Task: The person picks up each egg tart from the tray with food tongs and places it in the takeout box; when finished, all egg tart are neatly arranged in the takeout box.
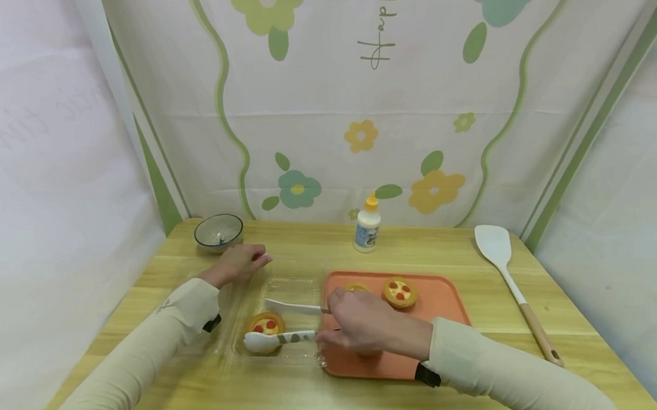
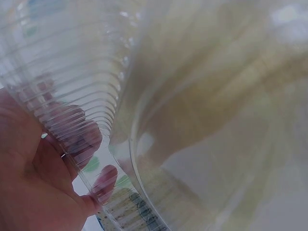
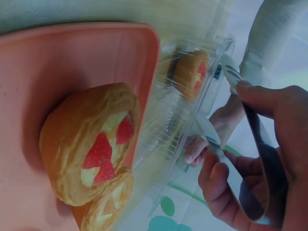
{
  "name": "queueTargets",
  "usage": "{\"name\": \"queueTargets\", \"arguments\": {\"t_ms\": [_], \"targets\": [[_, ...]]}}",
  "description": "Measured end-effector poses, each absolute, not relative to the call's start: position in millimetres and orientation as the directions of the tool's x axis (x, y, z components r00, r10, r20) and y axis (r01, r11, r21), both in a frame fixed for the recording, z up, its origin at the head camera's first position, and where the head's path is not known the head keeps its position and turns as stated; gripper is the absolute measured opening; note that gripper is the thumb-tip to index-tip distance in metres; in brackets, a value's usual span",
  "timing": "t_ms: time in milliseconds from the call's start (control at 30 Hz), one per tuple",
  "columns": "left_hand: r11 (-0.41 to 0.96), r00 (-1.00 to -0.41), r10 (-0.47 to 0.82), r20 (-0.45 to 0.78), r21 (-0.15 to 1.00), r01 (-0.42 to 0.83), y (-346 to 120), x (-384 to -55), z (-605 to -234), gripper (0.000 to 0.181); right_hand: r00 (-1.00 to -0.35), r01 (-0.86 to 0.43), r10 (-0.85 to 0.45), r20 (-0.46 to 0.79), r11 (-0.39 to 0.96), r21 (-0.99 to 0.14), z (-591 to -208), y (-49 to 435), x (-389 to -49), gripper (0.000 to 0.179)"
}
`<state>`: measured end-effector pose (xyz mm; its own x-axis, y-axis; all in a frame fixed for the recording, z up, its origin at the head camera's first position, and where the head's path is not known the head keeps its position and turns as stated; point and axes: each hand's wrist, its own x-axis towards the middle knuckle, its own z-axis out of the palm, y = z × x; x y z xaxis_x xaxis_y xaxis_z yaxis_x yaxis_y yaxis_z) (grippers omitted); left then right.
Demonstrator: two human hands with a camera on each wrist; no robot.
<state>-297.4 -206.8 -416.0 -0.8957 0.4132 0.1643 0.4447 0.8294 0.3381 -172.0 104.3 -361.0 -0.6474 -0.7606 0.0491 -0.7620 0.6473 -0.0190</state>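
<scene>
My left hand [image 1: 238,265] grips the edge of a clear plastic clamshell container [image 2: 91,110], its fingers showing through the ribbed plastic. The container lies left of a coral tray. Inside it, near the front, sits a tart [image 1: 267,320] with red fruit pieces. My right hand [image 1: 367,321] holds metal tongs [image 3: 262,139] with white tips, pinched between thumb and fingers. The tips stand apart over the container; the nearer one [image 1: 259,341] overlaps the tart in the head view, the other is behind it. Whether either touches it, I cannot tell.
More tarts [image 1: 400,292] [image 3: 91,144] sit on the coral tray [image 1: 440,303], partly hidden by my right hand. A glass bowl [image 1: 219,232] stands at the back left, a white bottle with a yellow cap [image 1: 367,231] at the back. A white spatula [image 1: 507,271] lies at right.
</scene>
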Motion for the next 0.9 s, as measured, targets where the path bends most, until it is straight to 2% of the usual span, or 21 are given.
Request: {"name": "queueTargets", "arguments": {"t_ms": [300,400,500,600,900], "targets": [[0.825,-0.89,0.423,0.17,0.333,0.456,-207.1,-300.7,-414.3,0.034,-0.623,-0.781,-0.777,0.095,0.625,-0.007,-361.2,106.3,-171.1,0.052],[0.824,-0.89,0.422,0.175,0.335,0.457,-206.7,-300.8,-415.7,0.035,-0.652,-0.758,-0.754,0.084,0.649,-0.058,-358.4,111.1,-171.2,0.052],[0.821,-0.888,0.423,0.183,0.338,0.461,-206.8,-300.2,-416.9,0.035,-0.708,-0.703,-0.703,0.068,0.693,-0.157,-352.1,121.6,-171.0,0.047],[0.818,-0.885,0.424,0.192,0.337,0.466,-207.2,-299.7,-417.7,0.035,-0.757,-0.65,-0.647,0.088,0.732,-0.204,-346.4,138.4,-170.9,0.045],[0.829,-0.899,0.411,0.153,0.347,0.438,-209.1,-299.7,-418.4,0.034,-0.832,-0.541,-0.493,0.255,0.823,-0.173,-349.4,217.2,-173.4,0.049]]}}
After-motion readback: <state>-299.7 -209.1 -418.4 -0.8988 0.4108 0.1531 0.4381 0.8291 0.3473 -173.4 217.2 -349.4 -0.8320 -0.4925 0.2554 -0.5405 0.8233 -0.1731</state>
